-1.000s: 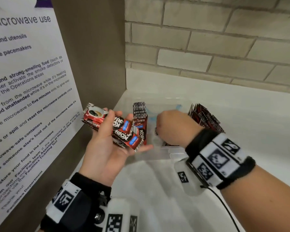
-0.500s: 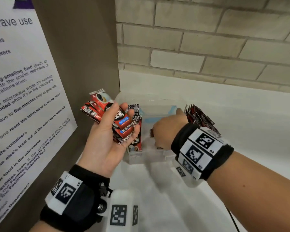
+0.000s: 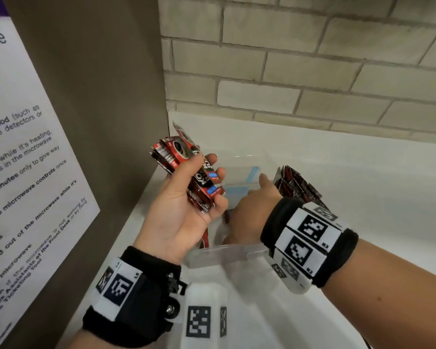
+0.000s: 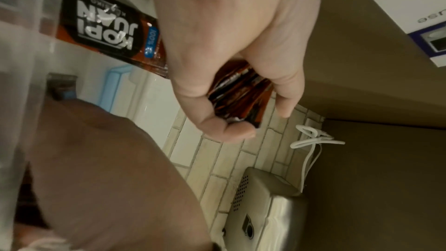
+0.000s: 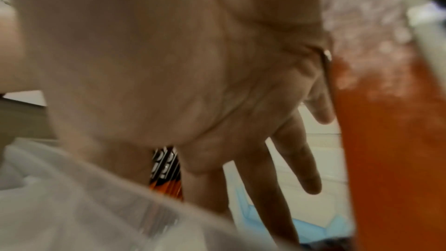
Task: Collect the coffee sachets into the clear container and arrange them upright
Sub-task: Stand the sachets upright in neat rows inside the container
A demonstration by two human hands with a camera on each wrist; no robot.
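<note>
My left hand (image 3: pixel 207 180) grips a bundle of red-and-black coffee sachets (image 3: pixel 184 159) above the left side of the clear container (image 3: pixel 224 253). In the left wrist view, thumb and fingers curl round the bundle (image 4: pixel 236 91), and a "KOPI JUAN" sachet (image 4: pixel 108 31) sticks out of it. My right hand (image 3: pixel 249 210) reaches down inside the container with straight fingers (image 5: pixel 296 159). A sachet (image 5: pixel 166 167) stands on edge just behind them. More sachets (image 3: pixel 297 187) stand upright against the container's right side. One sachet (image 3: pixel 204 238) leans at its left wall.
A brown panel with a white microwave notice (image 3: pixel 23 172) closes off the left. The brick wall (image 3: pixel 312 71) rises behind the white counter (image 3: pixel 363 185). A metal appliance (image 4: pixel 265 207) and a white cable (image 4: pixel 313 140) hang higher up. Blue tape (image 3: pixel 252 172) marks the container.
My left hand has raised the bundle and closed its fingers more tightly round it. My right hand has pushed deeper into the container.
</note>
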